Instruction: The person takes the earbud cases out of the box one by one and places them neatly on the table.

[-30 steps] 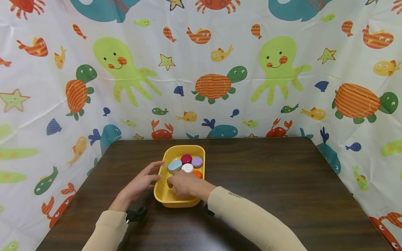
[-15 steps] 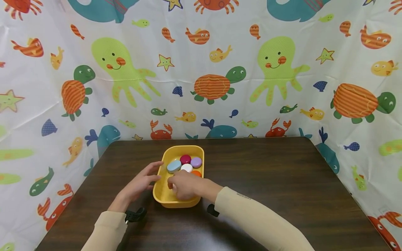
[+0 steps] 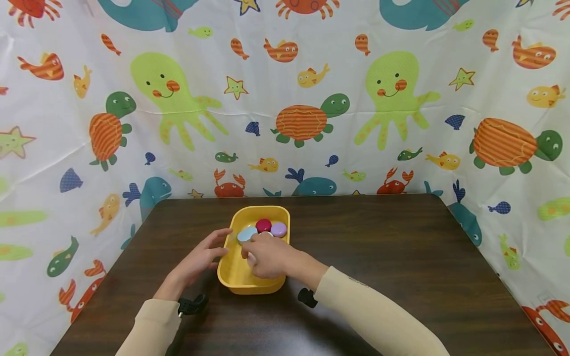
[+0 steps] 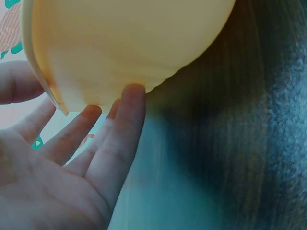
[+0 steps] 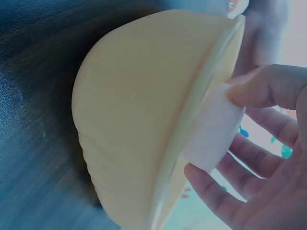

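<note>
A yellow tray (image 3: 231, 279) stands on the dark table in the head view. My left hand (image 3: 201, 257) holds its left wall; the left wrist view has fingertips (image 4: 132, 93) on the outside and another finger reaching behind the rim. My right hand (image 3: 271, 255) is over the tray's near right part, pinching a pale pink, thick rounded bar (image 5: 216, 129) that looks like soap. Beyond it lie a light blue oval piece (image 3: 247, 234), a crimson one (image 3: 263, 225) and a lilac one (image 3: 279, 229). A white piece is mostly covered by my right hand.
Dark wood table (image 3: 378, 257) surrounds the tray. A white curtain (image 3: 267, 104) printed with sea animals hangs along its back and sides. Black bands sit at both wrists, the left band (image 3: 191, 304) lying close over the table.
My right hand has moved slightly away from me and to the right, hiding the orange piece and most of the white one. The left hand keeps its place on the tray.
</note>
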Motion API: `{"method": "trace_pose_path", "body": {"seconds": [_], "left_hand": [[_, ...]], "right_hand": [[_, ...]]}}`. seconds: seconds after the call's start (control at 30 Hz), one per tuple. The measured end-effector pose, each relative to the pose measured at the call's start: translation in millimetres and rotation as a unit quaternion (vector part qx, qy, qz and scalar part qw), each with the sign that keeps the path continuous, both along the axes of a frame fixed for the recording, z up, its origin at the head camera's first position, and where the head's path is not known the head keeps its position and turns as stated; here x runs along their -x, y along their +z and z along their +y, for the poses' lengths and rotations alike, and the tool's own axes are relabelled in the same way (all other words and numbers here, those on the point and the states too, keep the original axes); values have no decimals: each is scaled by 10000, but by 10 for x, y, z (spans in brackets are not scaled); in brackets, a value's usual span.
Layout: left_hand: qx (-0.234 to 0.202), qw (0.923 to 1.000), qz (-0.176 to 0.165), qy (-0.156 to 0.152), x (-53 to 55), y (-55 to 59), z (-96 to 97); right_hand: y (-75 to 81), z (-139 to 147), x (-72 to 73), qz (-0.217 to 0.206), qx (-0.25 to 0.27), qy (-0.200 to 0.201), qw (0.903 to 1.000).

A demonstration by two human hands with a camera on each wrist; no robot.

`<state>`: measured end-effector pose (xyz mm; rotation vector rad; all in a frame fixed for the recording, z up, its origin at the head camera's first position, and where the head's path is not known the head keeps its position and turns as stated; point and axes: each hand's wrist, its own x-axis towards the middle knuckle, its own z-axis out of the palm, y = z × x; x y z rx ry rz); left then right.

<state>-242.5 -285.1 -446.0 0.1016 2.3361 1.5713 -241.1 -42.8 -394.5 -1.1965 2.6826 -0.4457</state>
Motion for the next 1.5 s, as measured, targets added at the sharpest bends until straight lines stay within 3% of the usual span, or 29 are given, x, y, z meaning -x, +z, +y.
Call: {"method": "trace_pose_path", "body": {"seconds": [0.33, 0.77, 1.17, 1.5], "left_hand": [[-7, 10000, 18, 31, -5, 0, 3], [17, 10000, 45, 14, -9, 5, -2], [50, 10000, -6, 22, -18, 0, -10], [55, 9999, -54, 93, -32, 9, 3]], "right_hand": [[102, 116, -79, 406, 100, -345, 9985], [238, 243, -159, 1469, 19, -325, 9886], [284, 341, -96, 1706, 122, -536, 9838], [324, 455, 21, 1601, 364, -1056, 9808]]}}
